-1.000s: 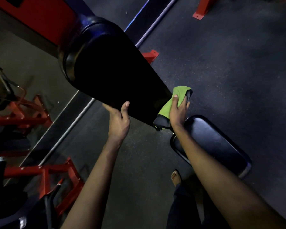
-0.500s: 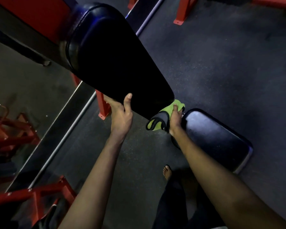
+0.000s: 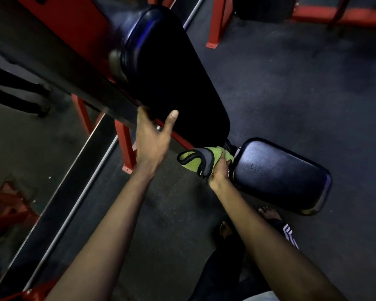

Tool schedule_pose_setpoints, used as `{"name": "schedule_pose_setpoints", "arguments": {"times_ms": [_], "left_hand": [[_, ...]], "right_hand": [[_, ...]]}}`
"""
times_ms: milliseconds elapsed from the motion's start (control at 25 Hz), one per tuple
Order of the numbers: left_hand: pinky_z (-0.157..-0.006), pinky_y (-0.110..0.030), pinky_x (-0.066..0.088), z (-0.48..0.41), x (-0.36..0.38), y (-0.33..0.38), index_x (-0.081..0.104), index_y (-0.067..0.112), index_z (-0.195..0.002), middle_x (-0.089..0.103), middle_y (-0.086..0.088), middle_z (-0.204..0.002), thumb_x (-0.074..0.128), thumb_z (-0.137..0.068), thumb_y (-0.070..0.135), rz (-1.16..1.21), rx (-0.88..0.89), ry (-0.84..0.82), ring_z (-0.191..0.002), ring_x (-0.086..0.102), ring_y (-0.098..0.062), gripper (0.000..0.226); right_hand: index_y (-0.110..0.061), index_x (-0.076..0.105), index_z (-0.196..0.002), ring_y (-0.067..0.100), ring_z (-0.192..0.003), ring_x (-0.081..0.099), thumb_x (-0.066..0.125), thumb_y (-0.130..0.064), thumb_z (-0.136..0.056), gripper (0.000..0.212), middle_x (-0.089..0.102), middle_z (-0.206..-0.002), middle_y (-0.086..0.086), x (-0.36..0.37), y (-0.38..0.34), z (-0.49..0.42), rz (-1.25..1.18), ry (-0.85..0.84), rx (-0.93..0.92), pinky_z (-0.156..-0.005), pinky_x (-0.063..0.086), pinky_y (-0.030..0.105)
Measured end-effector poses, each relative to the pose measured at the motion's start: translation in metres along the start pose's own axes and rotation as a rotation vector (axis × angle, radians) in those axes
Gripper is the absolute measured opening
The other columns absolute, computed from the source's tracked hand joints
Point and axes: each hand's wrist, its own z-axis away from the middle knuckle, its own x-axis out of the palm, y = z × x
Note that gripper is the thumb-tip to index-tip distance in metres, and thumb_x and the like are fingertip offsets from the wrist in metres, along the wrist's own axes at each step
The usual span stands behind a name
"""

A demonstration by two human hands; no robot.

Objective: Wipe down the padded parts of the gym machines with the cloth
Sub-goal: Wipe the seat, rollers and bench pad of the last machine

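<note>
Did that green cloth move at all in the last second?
Yes. The green cloth, held in the right hand, slid down the long back pad, off its side edge, and now sits below its tip, beside the seat pad.

Long, tapered black vinyl backrest pad (image 3: 172, 72): glossy, steeply tilted, narrowing to a rounded lower end, held at its lower left edge by the left hand (image 3: 152, 137). Close under that lower end, bunched lime-green cloth (image 3: 195, 162) with grey face and black trim, gripped in the right hand (image 3: 219, 171), folded flap jutting left. Just right of the backrest's lower end, rounded black vinyl seat pad (image 3: 278, 174), lying flatter, finely speckled.
</note>
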Motion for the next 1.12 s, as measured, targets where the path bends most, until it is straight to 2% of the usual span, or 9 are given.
{"name": "schedule_pose_setpoints", "arguments": {"times_ms": [200,320,440,560,680,800,920,1000,1120], "left_hand": [[-0.084,-0.009,0.042,-0.010,-0.016,0.007,0.034,0.018,-0.147,0.058,0.007,-0.131,0.071,-0.086,0.057,-0.054,-0.004,-0.102,-0.100,0.057,0.005,0.081],[-0.091,-0.022,0.043,-0.017,-0.032,0.011,0.033,0.021,-0.148,0.059,0.002,-0.139,0.067,-0.088,0.059,-0.083,-0.014,-0.166,-0.118,0.061,-0.016,0.079],[-0.094,-0.019,0.045,-0.020,-0.051,0.024,0.028,0.018,-0.148,0.054,0.010,-0.136,0.064,-0.092,0.055,-0.024,0.075,-0.123,-0.122,0.058,-0.013,0.076],[-0.104,-0.016,0.041,-0.022,-0.063,0.033,0.009,0.021,-0.157,0.041,0.008,-0.152,0.070,-0.090,0.053,0.063,0.173,-0.098,-0.130,0.046,-0.002,0.097],[-0.103,-0.020,0.041,-0.023,-0.072,0.036,-0.014,0.031,-0.159,0.025,0.013,-0.160,0.063,-0.096,0.050,0.039,0.252,-0.139,-0.129,0.046,-0.001,0.102],[-0.109,-0.025,0.039,-0.024,-0.086,0.030,-0.003,0.034,-0.161,0.036,-0.001,-0.160,0.050,-0.102,0.050,0.013,0.300,-0.112,-0.135,0.044,-0.008,0.081],[-0.083,-0.002,0.039,-0.038,-0.099,0.028,0.011,0.031,-0.162,0.048,-0.003,-0.122,0.055,-0.101,0.049,-0.071,0.379,-0.093,-0.098,0.052,-0.007,0.077],[-0.072,-0.003,0.040,-0.048,-0.107,0.028,0.008,0.030,-0.162,0.044,-0.004,-0.112,0.056,-0.100,0.048,-0.109,0.426,-0.166,-0.083,0.048,-0.008,0.079],[-0.078,-0.020,0.041,-0.056,-0.115,0.030,0.009,0.036,-0.161,0.049,-0.006,-0.107,0.044,-0.105,0.045,-0.098,0.428,-0.223,-0.084,0.050,-0.010,0.067]], "right_hand": [[-0.027,0.034,-0.146,0.027,-0.117,0.064,0.058,-0.054,-0.093,0.065,0.059,-0.137,0.008,0.030,-0.010,0.072,-0.015,-0.049,-0.108,-0.101,0.054,0.050],[-0.020,0.033,-0.151,0.030,-0.130,0.053,0.059,-0.052,-0.093,0.072,0.050,-0.144,0.011,0.047,-0.020,0.114,0.191,0.007,-0.318,-0.109,0.043,0.035],[-0.018,0.019,-0.161,0.029,-0.144,0.035,0.056,-0.039,-0.102,0.073,0.024,-0.160,0.015,0.055,-0.028,0.148,0.396,-0.010,-0.452,-0.099,0.026,0.017],[-0.016,0.010,-0.162,0.030,-0.154,0.013,0.054,-0.043,-0.102,0.079,0.001,-0.168,0.018,0.061,-0.020,0.166,0.518,-0.019,-0.509,-0.106,0.020,0.019],[-0.014,0.026,-0.158,0.023,-0.145,0.025,0.058,-0.040,-0.101,0.070,0.018,-0.162,0.015,0.071,-0.016,0.192,0.613,-0.068,-0.742,-0.102,0.016,0.009],[-0.012,0.038,-0.150,0.013,-0.119,0.042,0.060,-0.037,-0.101,0.060,0.031,-0.145,0.010,0.077,-0.018,0.216,0.732,-0.105,-0.932,-0.085,0.019,-0.011],[-0.014,0.047,-0.143,0.023,-0.129,0.043,0.061,-0.034,-0.100,0.050,0.034,-0.146,0.013,0.079,-0.028,0.237,0.772,-0.097,-1.084,-0.106,0.038,0.020],[-0.012,0.053,-0.134,0.030,-0.125,0.046,0.061,-0.035,-0.100,0.042,0.043,-0.139,0.017,0.092,-0.040,0.239,0.793,-0.056,-1.225,-0.106,0.043,0.041],[-0.016,0.050,-0.134,0.029,-0.121,0.048,0.052,-0.043,-0.102,0.042,0.045,-0.136,0.015,0.118,-0.062,0.247,0.811,-0.037,-1.376,-0.102,0.045,0.047]]}}
